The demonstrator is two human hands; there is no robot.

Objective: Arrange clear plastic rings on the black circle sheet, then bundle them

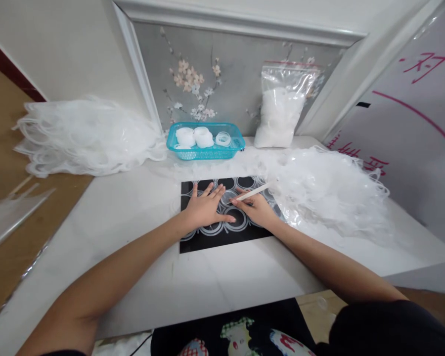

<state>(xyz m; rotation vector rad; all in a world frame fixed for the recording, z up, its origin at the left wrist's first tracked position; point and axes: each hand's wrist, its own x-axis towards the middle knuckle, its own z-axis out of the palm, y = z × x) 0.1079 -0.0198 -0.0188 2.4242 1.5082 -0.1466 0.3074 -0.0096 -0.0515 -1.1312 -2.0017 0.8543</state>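
Note:
A black sheet (198, 243) lies on the white table, and a clear piece with rows of whitish rings (236, 220) rests over it. My left hand (204, 207) presses flat on the rings, its fingers spread. Pinched in my right hand (257, 210) is a thin whitish stick (254, 192), held like a pen. The stick slants up to the right, and its lower end meets the rings just right of my left fingers. My hands cover part of the ring rows.
Behind the sheet stands a blue basket (207, 154) with white rings in stacks. A zip bag of white pieces (280, 116) leans on the wall panel. Translucent ring sheets are heaped at left (85, 136) and right (330, 193). The table (222, 282) has its near edge by my lap.

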